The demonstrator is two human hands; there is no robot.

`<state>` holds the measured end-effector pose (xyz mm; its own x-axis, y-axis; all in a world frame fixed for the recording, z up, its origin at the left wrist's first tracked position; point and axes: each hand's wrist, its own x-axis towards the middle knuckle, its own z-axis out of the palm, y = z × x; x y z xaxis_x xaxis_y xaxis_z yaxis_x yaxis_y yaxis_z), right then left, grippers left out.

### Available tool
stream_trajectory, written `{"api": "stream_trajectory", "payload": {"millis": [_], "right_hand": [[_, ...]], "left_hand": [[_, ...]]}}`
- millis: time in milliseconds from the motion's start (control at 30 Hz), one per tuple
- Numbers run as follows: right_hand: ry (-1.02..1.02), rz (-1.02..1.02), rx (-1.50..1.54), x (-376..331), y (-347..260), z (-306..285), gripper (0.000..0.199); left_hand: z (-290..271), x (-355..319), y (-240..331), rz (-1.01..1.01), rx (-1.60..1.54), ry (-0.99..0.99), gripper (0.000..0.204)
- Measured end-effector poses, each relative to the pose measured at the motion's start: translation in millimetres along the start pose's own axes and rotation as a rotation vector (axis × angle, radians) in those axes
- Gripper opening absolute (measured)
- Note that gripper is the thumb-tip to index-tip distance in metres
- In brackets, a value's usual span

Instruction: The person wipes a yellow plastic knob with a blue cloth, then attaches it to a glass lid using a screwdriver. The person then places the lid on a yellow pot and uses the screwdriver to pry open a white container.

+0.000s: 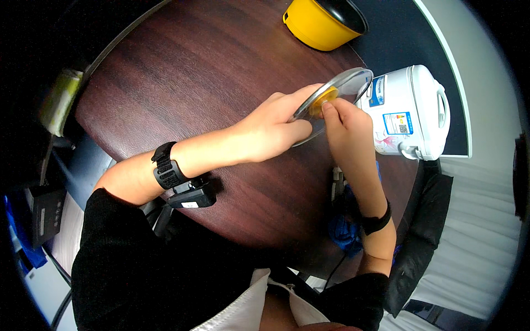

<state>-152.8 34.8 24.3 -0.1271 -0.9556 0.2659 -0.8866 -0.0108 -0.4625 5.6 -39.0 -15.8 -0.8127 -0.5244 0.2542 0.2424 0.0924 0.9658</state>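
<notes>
Over the bench [210,71], the left hand [273,121] grasps a glass lid [351,84], the right hand [350,122] pinching its yellow knob [319,101]; white cooker [411,113] at three o'clock.

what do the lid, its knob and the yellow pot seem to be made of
Lid: probably clear glass, since it is see-through, with a shiny rim, likely metal. Knob: likely plastic, evenly yellow; finish unclear. Pot: smooth yellow shell, plastic or painted metal; dark interior, perhaps coated.

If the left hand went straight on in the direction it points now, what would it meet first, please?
Probably the clear glass lid, which the left hand holds near the rim; beyond it, the white rice cooker seems next, though depth is unclear.
</notes>
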Motion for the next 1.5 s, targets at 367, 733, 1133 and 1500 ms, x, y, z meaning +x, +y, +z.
{"api": "stream_trajectory", "payload": {"millis": [367,733,1133,1500], "right_hand": [[-0.399,0.848,1.481,7,3,-22,0.021],[-0.029,-0.229,-0.214,-2,1,-23,0.015],[-0.025,-0.302,-0.373,7,-7,-15,0.013],[0.124,-0.077,0.055,4,-8,1,0.014]], "left_hand": [[0,3,-1,0.124,0.078,0.037,0.066],[0,3,0,-0.140,-0.379,0.056,0.069],[-3,2,3,-0.123,-0.193,0.015,0.066],[-3,2,-1,0.277,0.258,0.093,0.069]]}}
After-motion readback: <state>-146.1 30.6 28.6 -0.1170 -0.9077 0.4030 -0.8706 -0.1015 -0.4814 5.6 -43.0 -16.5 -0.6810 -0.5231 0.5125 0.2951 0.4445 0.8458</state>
